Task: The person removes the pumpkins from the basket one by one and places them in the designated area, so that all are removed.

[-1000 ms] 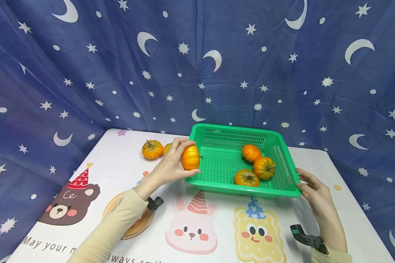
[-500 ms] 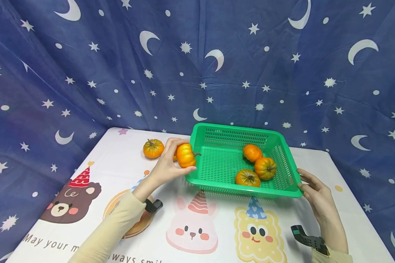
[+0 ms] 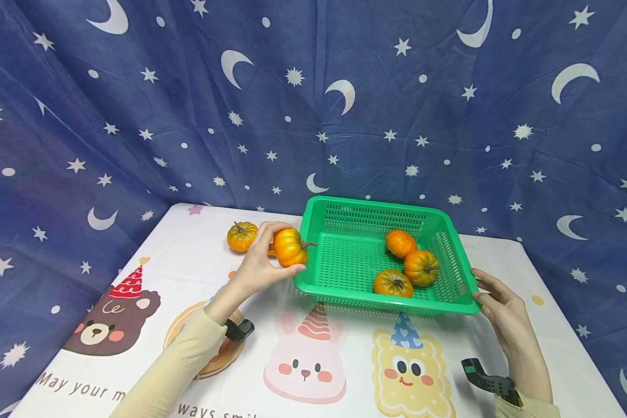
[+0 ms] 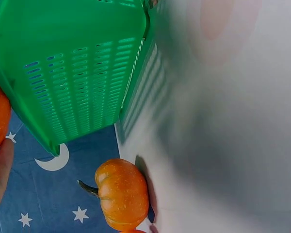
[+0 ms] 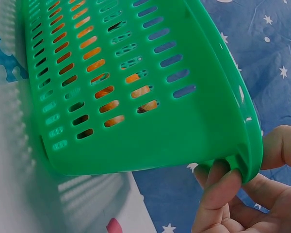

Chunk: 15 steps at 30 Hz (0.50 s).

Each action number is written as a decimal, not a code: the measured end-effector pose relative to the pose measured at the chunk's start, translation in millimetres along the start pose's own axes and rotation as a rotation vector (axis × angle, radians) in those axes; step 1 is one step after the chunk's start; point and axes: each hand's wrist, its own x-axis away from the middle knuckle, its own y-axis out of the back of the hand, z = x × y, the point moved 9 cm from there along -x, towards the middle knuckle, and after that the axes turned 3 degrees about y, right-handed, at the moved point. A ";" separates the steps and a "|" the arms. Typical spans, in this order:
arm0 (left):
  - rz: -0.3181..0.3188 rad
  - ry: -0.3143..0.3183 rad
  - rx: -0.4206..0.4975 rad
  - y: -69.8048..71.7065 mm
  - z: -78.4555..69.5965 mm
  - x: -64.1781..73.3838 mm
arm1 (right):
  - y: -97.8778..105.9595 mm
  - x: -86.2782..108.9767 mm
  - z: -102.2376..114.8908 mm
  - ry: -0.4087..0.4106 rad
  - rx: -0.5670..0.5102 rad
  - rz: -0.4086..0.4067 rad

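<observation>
One held pumpkin: raised off the surface, just beside the left rim of the green basket; I cannot tell whether they touch.
Left hand: its fingers grasp the pumpkin, thumb on the near side, others over the far side. Gripping across the ribs, as here, seems sound; squeeze only enough to stop it rolling.
Stem: brown, curved, pointing right toward the rim; best left free of pressure and clear of the edge, where it could snag.
Skin: glossy orange-yellow, plump, ribbed; probably slippery.
Right hand: its fingers clasp the basket's right rim; a firm hold there should prevent skidding.
Basket pumpkins: three, grouped toward the right end.
Loose pumpkins: one at far left, another mostly hidden behind the left hand.
</observation>
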 end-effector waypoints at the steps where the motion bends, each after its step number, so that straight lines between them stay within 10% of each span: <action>1: -0.003 0.001 0.001 0.9 0.5 0.6 | -4.5 4.9 10.1 -0.011 0.002 0.004; 9: -0.013 0.063 0.011 7.9 5.5 6.2 | 12.0 -17.1 -31.9 0.020 -0.022 0.001; 15: -0.028 0.106 0.065 10.6 17.4 10.9 | 9.9 -12.2 -23.5 0.004 -0.014 -0.011</action>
